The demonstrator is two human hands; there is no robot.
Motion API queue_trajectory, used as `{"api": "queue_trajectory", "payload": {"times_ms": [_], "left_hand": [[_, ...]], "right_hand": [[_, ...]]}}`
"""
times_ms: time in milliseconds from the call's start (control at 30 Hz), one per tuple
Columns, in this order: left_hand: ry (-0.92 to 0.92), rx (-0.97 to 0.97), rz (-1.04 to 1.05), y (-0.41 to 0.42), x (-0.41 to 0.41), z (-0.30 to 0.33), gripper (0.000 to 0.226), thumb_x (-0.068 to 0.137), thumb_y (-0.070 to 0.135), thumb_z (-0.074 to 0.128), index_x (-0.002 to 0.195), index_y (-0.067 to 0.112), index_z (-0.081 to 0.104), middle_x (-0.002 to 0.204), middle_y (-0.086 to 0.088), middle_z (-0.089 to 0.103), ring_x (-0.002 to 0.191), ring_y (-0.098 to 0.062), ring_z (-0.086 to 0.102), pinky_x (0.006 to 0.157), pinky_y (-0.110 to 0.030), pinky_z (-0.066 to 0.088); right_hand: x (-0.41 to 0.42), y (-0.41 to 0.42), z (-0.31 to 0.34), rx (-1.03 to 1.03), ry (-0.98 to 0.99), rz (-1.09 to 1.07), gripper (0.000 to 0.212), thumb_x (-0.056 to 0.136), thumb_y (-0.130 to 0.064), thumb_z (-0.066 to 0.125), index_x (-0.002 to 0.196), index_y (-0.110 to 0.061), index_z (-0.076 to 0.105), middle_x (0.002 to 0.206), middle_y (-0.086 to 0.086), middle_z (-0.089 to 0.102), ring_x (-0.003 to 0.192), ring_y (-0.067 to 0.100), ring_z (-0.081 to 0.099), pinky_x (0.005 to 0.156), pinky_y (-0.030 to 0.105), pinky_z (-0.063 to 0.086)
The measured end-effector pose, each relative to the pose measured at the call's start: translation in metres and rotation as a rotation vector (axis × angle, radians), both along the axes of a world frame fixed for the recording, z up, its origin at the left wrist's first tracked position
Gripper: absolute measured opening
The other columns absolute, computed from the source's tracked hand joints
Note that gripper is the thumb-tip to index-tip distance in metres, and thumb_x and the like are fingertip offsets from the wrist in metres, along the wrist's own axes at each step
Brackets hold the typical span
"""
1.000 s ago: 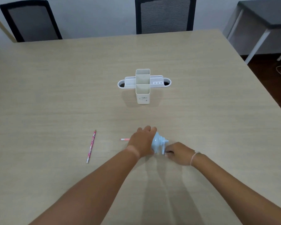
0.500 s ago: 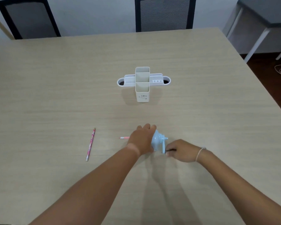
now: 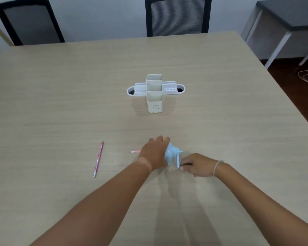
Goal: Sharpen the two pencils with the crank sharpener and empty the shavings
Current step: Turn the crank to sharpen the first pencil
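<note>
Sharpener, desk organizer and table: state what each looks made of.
Sharpener: light blue moulded plastic, smooth with a slight sheen.
Desk organizer: white or cream plastic, matte, thin even walls.
Table: pale wood-grain top, matte; probably laminate, since the streaks run very evenly, though real veneer is possible.

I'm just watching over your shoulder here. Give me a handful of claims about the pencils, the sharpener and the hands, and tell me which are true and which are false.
1. The left hand grips the blue sharpener. True.
2. The right hand rests flat on the table, away from the crank. False: its fingers pinch the crank handle at its lower end.
3. A pink patterned pencil lies loose on the table, left of both hands. True.
4. The white desk organiser holds both pencils. False: none shows in its compartments; the second pencil's eraser end sticks out from behind the left hand.
5. The organiser stands beyond the sharpener. True.
</note>
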State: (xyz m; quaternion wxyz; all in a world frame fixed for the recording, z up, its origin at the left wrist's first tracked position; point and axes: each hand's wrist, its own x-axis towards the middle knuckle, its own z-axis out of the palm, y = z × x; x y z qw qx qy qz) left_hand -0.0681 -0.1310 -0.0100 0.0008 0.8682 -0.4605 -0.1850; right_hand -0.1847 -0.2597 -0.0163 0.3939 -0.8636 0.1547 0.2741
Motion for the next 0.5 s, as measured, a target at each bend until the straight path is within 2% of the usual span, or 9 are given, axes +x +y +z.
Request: {"api": "queue_trajectory", "payload": {"times_ms": [100, 133, 200, 267, 333, 400, 467, 500], "left_hand": [[0.004, -0.006, 0.005, 0.0, 0.0, -0.001, 0.067, 0.072, 0.031, 0.074, 0.126, 0.015, 0.038, 0.119, -0.006, 0.048, 0.102, -0.031, 0.049, 0.071, -0.034, 0.041], [0.004, -0.005, 0.005, 0.0, 0.0, -0.001, 0.066, 0.071, 0.031, 0.073, 0.125, 0.014, 0.039, 0.119, -0.006, 0.048, 0.101, -0.031, 0.049, 0.071, -0.034, 0.041], [0.0, -0.002, 0.001, 0.0, 0.0, -0.001, 0.064, 0.072, 0.029, 0.073, 0.124, 0.014, 0.039, 0.118, -0.006, 0.048, 0.101, -0.03, 0.049, 0.071, -0.034, 0.042], [0.002, -0.001, -0.001, 0.001, 0.0, -0.001, 0.065, 0.072, 0.029, 0.072, 0.126, 0.015, 0.039, 0.119, -0.006, 0.048, 0.101, -0.03, 0.049, 0.071, -0.034, 0.042], [-0.006, 0.002, -0.005, 0.0, 0.0, -0.001, 0.067, 0.072, 0.03, 0.072, 0.128, 0.015, 0.038, 0.12, -0.006, 0.047, 0.102, -0.03, 0.049, 0.072, -0.034, 0.042], [-0.014, 0.004, -0.001, -0.001, 0.0, -0.001, 0.067, 0.073, 0.03, 0.073, 0.128, 0.015, 0.037, 0.12, -0.006, 0.048, 0.102, -0.03, 0.049, 0.072, -0.034, 0.043], [-0.017, -0.001, 0.001, -0.001, 0.0, -0.001, 0.066, 0.072, 0.03, 0.073, 0.126, 0.015, 0.038, 0.118, -0.005, 0.048, 0.101, -0.029, 0.049, 0.07, -0.033, 0.041], [-0.013, -0.003, 0.001, 0.0, 0.0, -0.001, 0.066, 0.072, 0.031, 0.074, 0.126, 0.015, 0.039, 0.117, -0.006, 0.048, 0.1, -0.029, 0.049, 0.069, -0.032, 0.04]], "right_hand": [[0.01, -0.015, 0.024, 0.054, -0.169, -0.16, 0.017, 0.087, -0.014, 0.052, 0.074, -0.012, 0.061, 0.057, -0.006, 0.047, 0.045, 0.002, 0.048, 0.054, 0.016, 0.04], [0.02, -0.019, 0.025, 0.021, -0.251, -0.227, 0.016, 0.088, -0.013, 0.052, 0.077, -0.007, 0.062, 0.058, -0.005, 0.049, 0.047, 0.002, 0.048, 0.054, 0.015, 0.04], [0.039, -0.023, 0.012, -0.061, -0.31, -0.324, 0.019, 0.089, -0.013, 0.05, 0.083, 0.001, 0.062, 0.07, 0.005, 0.059, 0.061, 0.012, 0.05, 0.065, 0.024, 0.041], [0.048, -0.02, -0.014, -0.175, -0.199, -0.274, 0.02, 0.09, -0.013, 0.046, 0.084, 0.0, 0.06, 0.094, 0.019, 0.066, 0.078, 0.023, 0.053, 0.072, 0.029, 0.039], [0.041, -0.007, -0.026, -0.281, 0.003, -0.048, 0.019, 0.091, -0.014, 0.042, 0.082, -0.005, 0.056, 0.102, 0.021, 0.064, 0.087, 0.028, 0.057, 0.07, 0.029, 0.04], [0.025, 0.001, -0.014, -0.218, 0.132, 0.118, 0.017, 0.091, -0.016, 0.039, 0.081, -0.012, 0.052, 0.09, 0.014, 0.06, 0.074, 0.025, 0.056, 0.059, 0.025, 0.039], [0.015, -0.003, 0.014, -0.05, 0.176, 0.129, 0.017, 0.09, -0.017, 0.042, 0.078, -0.017, 0.054, 0.074, 0.007, 0.055, 0.056, 0.016, 0.053, 0.054, 0.02, 0.04], [0.015, -0.009, 0.026, 0.0, 0.138, 0.095, 0.018, 0.089, -0.017, 0.044, 0.075, -0.018, 0.056, 0.066, 0.003, 0.053, 0.052, 0.014, 0.052, 0.053, 0.02, 0.042]]}}
